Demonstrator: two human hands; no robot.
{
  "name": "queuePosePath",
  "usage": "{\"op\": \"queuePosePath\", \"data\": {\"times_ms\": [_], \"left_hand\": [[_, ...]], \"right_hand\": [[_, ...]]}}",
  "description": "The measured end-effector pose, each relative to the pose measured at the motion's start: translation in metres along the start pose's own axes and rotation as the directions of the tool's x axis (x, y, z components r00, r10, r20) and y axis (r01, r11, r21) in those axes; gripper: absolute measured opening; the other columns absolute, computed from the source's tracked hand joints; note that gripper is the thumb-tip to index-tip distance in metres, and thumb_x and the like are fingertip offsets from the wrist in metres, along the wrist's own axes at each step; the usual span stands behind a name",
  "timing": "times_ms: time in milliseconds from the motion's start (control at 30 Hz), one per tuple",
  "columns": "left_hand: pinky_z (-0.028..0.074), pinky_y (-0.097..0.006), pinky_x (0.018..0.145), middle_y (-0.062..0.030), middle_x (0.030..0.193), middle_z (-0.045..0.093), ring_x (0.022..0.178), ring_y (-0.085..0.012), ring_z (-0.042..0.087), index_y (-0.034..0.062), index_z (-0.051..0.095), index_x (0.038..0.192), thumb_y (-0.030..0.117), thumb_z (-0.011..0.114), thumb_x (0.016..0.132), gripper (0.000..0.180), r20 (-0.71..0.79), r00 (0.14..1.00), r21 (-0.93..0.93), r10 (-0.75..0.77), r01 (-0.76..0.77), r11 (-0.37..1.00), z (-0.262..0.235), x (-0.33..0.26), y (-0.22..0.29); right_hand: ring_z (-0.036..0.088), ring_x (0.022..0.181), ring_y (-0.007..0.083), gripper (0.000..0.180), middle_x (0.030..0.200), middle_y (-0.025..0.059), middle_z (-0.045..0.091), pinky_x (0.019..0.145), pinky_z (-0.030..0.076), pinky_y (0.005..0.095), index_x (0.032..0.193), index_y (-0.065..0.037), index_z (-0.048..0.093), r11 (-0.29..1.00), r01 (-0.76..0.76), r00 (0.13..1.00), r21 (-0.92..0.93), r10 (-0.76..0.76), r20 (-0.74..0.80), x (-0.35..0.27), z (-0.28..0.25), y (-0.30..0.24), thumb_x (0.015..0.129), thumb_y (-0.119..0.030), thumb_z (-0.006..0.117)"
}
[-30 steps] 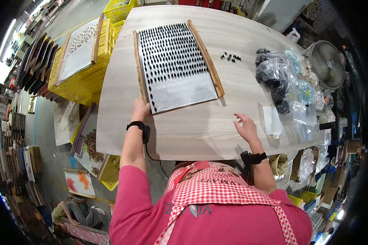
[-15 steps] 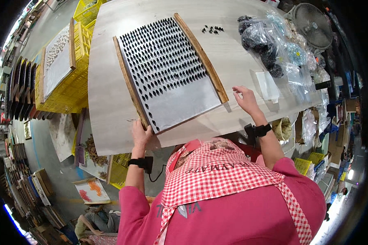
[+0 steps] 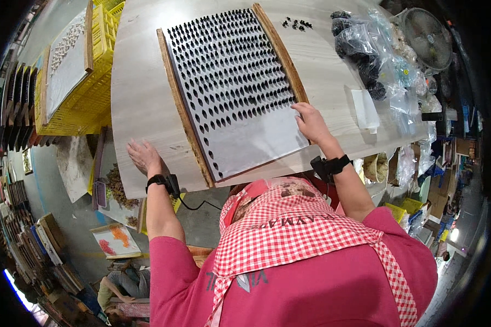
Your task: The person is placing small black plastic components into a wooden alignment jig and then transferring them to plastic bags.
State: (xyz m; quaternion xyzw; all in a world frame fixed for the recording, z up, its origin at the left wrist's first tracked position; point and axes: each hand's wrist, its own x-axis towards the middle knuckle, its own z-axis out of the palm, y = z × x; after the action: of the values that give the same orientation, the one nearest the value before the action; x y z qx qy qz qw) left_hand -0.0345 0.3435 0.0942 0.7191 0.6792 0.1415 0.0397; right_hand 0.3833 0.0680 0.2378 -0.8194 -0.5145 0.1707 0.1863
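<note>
over the white sheet (image 3: pixel 251 143), right hand (image 3: pixel 312 122) perhaps touches a black piece (image 3: pixel 292 100)

Here's the white-covered board (image 3: pixel 256 140), lying flat and slightly askew on the bench (image 3: pixel 139 92), wooden rails (image 3: pixel 281 52) flanking it, small black pieces (image 3: pixel 229 71) filling row after row above a mostly bare near end.
</note>
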Motion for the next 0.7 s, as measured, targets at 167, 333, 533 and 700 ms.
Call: {"op": "queuePosePath", "data": {"times_ms": [167, 333, 533, 700], "left_hand": [[0.029, -0.044, 0.112, -0.0178, 0.145, 0.037, 0.138, -0.0317, 0.032, 0.0096, 0.042, 0.14, 0.035, 0.047, 0.096, 0.05, -0.101, 0.987, 0.262, -0.127, 0.15, 0.953, 0.014, 0.009, 0.03], [0.03, -0.044, 0.111, -0.016, 0.146, 0.038, 0.137, -0.0293, 0.035, 0.0114, 0.045, 0.139, 0.036, 0.047, 0.095, 0.05, -0.079, 0.985, 0.189, -0.156, 0.168, 0.968, 0.006, 0.011, 0.052], [0.031, -0.044, 0.11, -0.0161, 0.145, 0.039, 0.136, -0.0291, 0.036, 0.0111, 0.045, 0.139, 0.037, 0.047, 0.095, 0.051, -0.093, 0.982, 0.263, -0.165, 0.184, 0.947, 0.012, 0.011, 0.037], [0.032, -0.044, 0.109, -0.0158, 0.144, 0.04, 0.135, -0.0294, 0.038, 0.0118, 0.045, 0.138, 0.036, 0.049, 0.094, 0.05, -0.13, 0.983, 0.256, -0.133, 0.162, 0.953, 0.015, 0.01, 0.034]], "right_hand": [[0.059, 0.105, 0.0344, 0.028, 0.11, 0.0168, 0.063, 0.088, 0.048, 0.0392, 0.107, 0.0, 0.065, 0.999, 0.015, 0.997, 0.043, -0.012, -0.074, 0.016, 0.005, -0.003, 0.08, 0.003, 0.058], [0.059, 0.095, 0.0307, 0.03, 0.102, 0.0121, 0.063, 0.083, 0.049, 0.0379, 0.106, -0.003, 0.065, 0.992, 0.12, 0.984, 0.037, -0.114, -0.139, 0.024, 0.028, -0.021, 0.078, 0.006, 0.059], [0.054, 0.111, 0.0352, 0.043, 0.119, 0.0192, 0.055, 0.095, 0.046, 0.0397, 0.121, 0.003, 0.055, 0.991, -0.071, 0.953, -0.117, 0.033, -0.3, 0.016, 0.045, 0.012, 0.078, 0.008, 0.054], [0.049, 0.12, 0.0378, 0.051, 0.13, 0.0213, 0.048, 0.103, 0.042, 0.0403, 0.127, 0.005, 0.05, 0.986, -0.094, 0.977, -0.138, 0.065, -0.203, 0.02, 0.048, 0.025, 0.077, 0.01, 0.05]]}}
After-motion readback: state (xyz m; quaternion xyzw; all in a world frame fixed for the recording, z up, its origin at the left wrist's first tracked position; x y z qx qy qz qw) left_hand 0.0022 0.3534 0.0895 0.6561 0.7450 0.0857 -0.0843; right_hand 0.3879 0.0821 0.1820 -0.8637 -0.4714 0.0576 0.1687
